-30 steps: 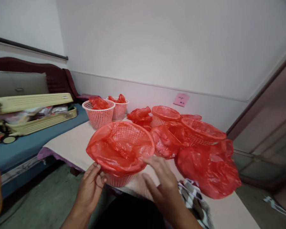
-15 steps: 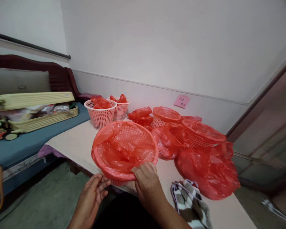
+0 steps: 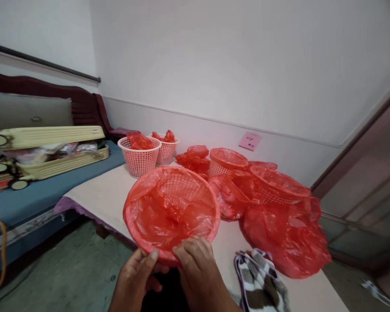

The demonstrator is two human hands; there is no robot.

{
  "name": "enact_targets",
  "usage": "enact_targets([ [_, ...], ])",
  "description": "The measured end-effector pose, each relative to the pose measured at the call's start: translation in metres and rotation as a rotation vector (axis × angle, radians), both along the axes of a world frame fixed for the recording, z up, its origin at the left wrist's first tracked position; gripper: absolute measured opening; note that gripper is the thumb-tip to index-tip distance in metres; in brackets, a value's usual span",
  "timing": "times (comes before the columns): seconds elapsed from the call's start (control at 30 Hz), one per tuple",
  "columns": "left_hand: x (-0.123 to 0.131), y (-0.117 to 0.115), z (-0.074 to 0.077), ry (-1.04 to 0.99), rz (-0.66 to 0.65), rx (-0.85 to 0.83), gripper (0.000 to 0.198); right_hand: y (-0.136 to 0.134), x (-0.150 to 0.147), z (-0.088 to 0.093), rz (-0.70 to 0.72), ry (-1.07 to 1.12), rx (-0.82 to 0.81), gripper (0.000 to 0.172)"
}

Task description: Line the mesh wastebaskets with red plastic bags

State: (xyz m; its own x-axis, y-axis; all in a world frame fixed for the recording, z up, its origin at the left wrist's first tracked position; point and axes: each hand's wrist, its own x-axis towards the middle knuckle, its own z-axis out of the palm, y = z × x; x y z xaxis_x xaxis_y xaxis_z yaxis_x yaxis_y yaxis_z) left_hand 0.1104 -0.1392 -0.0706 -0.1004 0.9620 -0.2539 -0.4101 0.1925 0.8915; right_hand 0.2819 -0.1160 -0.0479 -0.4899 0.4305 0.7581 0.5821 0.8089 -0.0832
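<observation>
Right in front of me is a plastic basket lined with a thin red plastic bag [image 3: 172, 203]; the bag is folded over its rim all round and tilts toward me. My left hand [image 3: 136, 273] grips the near left part of the rim, thumb on top and fingers below. Beside it, my right hand [image 3: 196, 264] is closed over the near edge, its fingers lying over the bag and rim. The basket's outer wall is mostly hidden by the bag and my hands.
Two white baskets [image 3: 139, 160] with red bags stand at the back left. More bag-lined baskets [image 3: 228, 158] and a heap of red bags [image 3: 286, 238] lie to the right. Striped gloves [image 3: 261, 281] rest near the table's front edge. An open yellow suitcase [image 3: 61, 160] sits on the bed.
My left hand has moved up and right from beside the basket and now grips its rim. My right hand has slid slightly left and down along the near edge.
</observation>
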Motion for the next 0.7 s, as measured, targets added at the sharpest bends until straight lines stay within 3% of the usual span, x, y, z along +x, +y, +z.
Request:
enact_targets([
  [0.13, -0.004, 0.002, 0.01, -0.001, 0.115, 0.004, 0.05, -0.001, -0.001, -0.008, 0.016, 0.004, 0.033, 0.035],
  [0.27, -0.013, 0.005, 0.015, 0.037, 0.142, 0.036, 0.046, 0.0, -0.005, -0.019, 0.008, 0.089, 0.14, 0.023],
  [0.37, -0.017, 0.009, 0.015, 0.038, 0.157, 0.057, 0.045, -0.004, -0.005, -0.013, 0.026, 0.169, 0.188, 0.021],
  [0.57, -0.011, 0.024, 0.025, -0.003, 0.179, 0.089, 0.049, -0.013, 0.005, 0.013, 0.084, 0.369, -0.161, 0.028],
  [0.7, -0.008, 0.031, 0.029, -0.009, 0.177, 0.094, 0.05, -0.009, 0.014, -0.003, -0.021, 0.537, -0.408, 0.016],
])
